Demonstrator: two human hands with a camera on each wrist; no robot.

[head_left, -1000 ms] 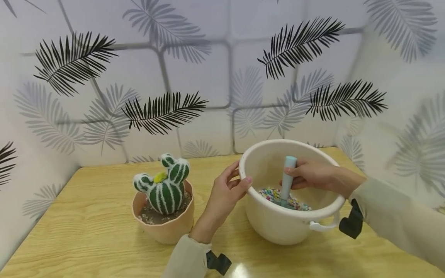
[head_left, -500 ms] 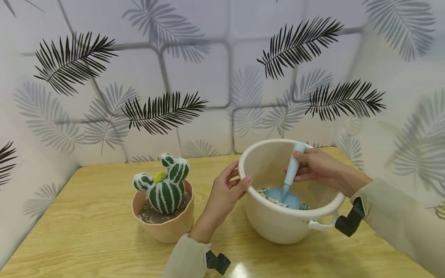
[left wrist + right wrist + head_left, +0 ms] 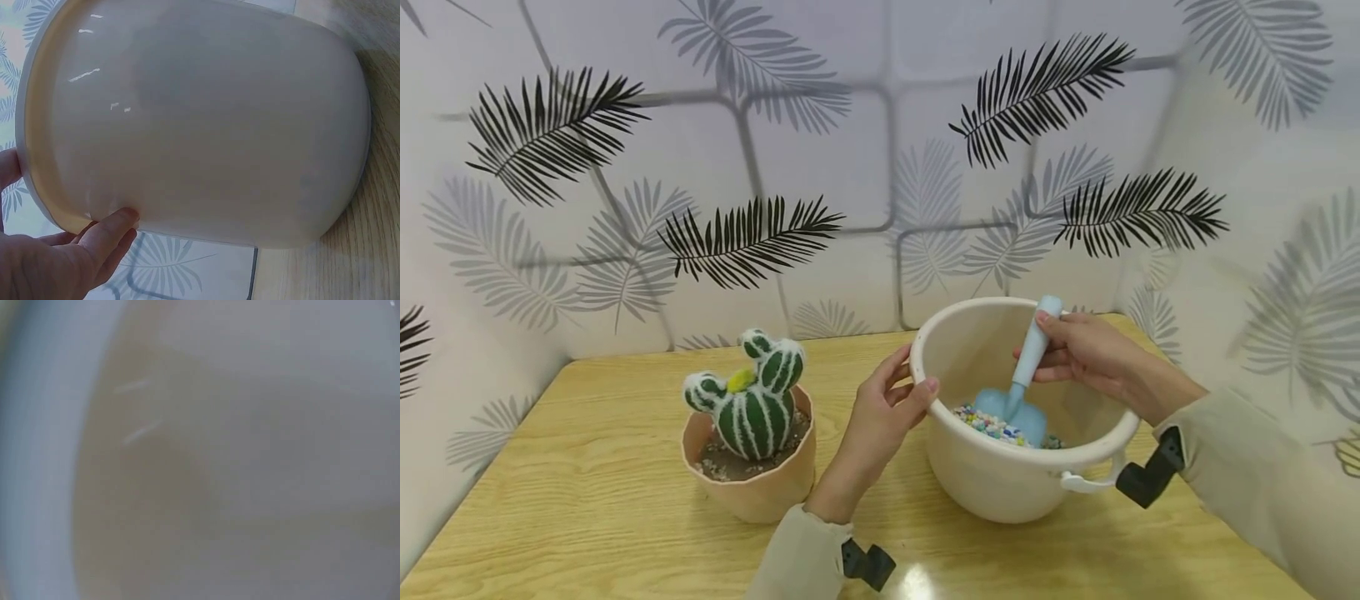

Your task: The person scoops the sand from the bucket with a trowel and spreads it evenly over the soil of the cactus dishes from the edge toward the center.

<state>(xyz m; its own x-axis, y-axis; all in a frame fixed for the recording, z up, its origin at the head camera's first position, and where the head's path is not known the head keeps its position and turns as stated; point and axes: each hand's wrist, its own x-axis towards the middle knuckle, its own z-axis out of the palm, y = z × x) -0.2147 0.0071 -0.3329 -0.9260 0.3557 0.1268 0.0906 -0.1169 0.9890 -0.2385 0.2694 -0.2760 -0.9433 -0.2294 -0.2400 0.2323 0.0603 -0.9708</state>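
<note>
A small light-blue shovel (image 3: 1030, 354) is in my right hand (image 3: 1086, 360), which grips its handle inside a cream bucket (image 3: 996, 487). The handle leans right, and the blade lies among small multicoloured pebbles (image 3: 988, 425) at the bottom. My left hand (image 3: 883, 417) holds the bucket's left rim, thumb over the edge. In the left wrist view its fingers (image 3: 112, 234) press against the bucket's outer wall. The right wrist view is filled by the blurred bucket wall (image 3: 262, 456); neither my right hand nor the shovel shows there.
Left of the bucket, a green-and-white cactus (image 3: 756, 417) with a yellow flower stands in a peach pot (image 3: 760, 500). Both rest on a wood-grain table (image 3: 587, 500). A leaf-patterned wall covering (image 3: 850, 167) rises behind. A white handle (image 3: 1086, 482) hangs at the bucket's front right.
My right hand has moved up and to the right, tilting the shovel's handle rightward. The light-blue blade, mostly hidden in the pebbles before, now shows. My left hand has stayed on the rim.
</note>
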